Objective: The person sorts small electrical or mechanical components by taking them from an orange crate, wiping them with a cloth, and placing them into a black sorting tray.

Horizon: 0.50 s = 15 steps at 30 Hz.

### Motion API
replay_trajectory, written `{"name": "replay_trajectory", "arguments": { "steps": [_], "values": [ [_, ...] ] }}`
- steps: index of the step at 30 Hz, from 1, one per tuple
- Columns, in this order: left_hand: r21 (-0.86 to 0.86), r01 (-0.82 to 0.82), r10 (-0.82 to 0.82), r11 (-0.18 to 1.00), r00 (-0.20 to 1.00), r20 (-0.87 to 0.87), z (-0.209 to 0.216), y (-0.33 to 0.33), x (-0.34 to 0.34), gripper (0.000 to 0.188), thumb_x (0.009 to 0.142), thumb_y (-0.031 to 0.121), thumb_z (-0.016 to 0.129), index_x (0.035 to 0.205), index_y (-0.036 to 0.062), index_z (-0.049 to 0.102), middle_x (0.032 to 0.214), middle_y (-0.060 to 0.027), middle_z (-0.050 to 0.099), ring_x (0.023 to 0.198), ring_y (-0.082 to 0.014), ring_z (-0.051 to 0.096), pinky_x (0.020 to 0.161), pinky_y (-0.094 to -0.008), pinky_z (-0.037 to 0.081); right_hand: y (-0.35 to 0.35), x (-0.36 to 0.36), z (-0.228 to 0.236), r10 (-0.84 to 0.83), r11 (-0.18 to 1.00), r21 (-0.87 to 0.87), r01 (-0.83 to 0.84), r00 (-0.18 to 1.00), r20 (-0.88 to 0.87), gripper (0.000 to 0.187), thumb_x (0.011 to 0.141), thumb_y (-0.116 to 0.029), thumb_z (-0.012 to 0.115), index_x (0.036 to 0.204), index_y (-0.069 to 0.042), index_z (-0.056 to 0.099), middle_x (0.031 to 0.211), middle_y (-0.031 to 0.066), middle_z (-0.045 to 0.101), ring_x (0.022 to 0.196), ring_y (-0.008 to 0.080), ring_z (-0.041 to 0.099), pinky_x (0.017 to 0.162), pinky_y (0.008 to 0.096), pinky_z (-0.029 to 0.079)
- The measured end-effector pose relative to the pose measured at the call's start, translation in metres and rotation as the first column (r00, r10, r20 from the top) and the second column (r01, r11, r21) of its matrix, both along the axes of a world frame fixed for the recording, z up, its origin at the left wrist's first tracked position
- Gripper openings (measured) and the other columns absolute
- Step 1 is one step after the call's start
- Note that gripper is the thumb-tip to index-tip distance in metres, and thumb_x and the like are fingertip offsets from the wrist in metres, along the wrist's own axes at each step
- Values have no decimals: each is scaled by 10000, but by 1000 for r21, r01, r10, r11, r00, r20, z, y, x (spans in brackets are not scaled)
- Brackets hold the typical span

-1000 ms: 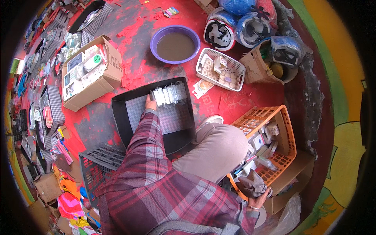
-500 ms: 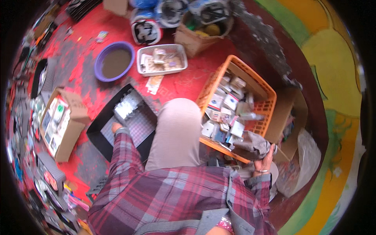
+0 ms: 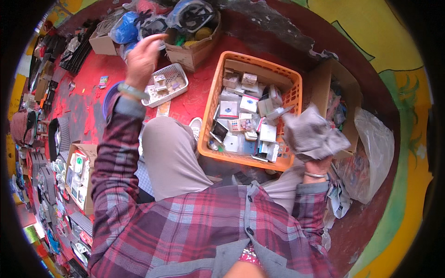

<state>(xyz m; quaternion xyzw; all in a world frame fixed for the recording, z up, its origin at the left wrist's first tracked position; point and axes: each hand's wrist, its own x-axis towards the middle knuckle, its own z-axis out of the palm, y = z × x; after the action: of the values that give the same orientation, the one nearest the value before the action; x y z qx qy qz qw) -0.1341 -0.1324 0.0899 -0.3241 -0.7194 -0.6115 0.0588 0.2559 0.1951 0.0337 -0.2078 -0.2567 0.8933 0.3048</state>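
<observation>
My right hand grips a crumpled grey-brown cloth, raised beside the right edge of an orange plastic crate. Several small white boxes and other small packs fill much of that crate. Up at the left, my left hand is lifted with a finger stretched out to the right. It appears to hold nothing and is above the floor near a white basket. A patterned tray shows only in part; my left arm and knee hide the rest.
A cardboard box with plastic-wrapped helmets stands at the back. Part of a purple basin shows behind my left forearm. An open carton and a clear plastic bag flank the crate on the right. Another carton stands left.
My left hand has come out of the black tray and risen up and forward. The right hand has lifted the cloth higher beside the crate. The view has turned to the right.
</observation>
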Motion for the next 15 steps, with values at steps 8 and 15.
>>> {"name": "replay_trajectory", "arguments": {
  "steps": [8, 15],
  "values": [
    [-914, 372, -545, 159, 805, 233, -130, 208, 43, 344, 807, 285, 478, 979, 18, 610, 948, -190, 614, 900, -338, 580, 824, -401, 441, 7, 15, 22, 87, 991, 115, -62, 970, -229, 628, 611, -31, 492, 1235, -12, 419, 1243, 144, 459, 1160, 332, 421, 1021, 499, 253],
    [-875, 397, 5, 278, 910, 414, -344, 249, 77, 452, 793, 401, 456, 956, 13, 620, 1013, -242, 574, 951, -378, 548, 853, -402, 420, 15, 39, -7, -141, 990, 24, 140, 990, 20, 627, 691, -143, 573, 1265, 7, 368, 1238, 159, 464, 1142, 325, 448, 991, 461, 333]
  ]
}}
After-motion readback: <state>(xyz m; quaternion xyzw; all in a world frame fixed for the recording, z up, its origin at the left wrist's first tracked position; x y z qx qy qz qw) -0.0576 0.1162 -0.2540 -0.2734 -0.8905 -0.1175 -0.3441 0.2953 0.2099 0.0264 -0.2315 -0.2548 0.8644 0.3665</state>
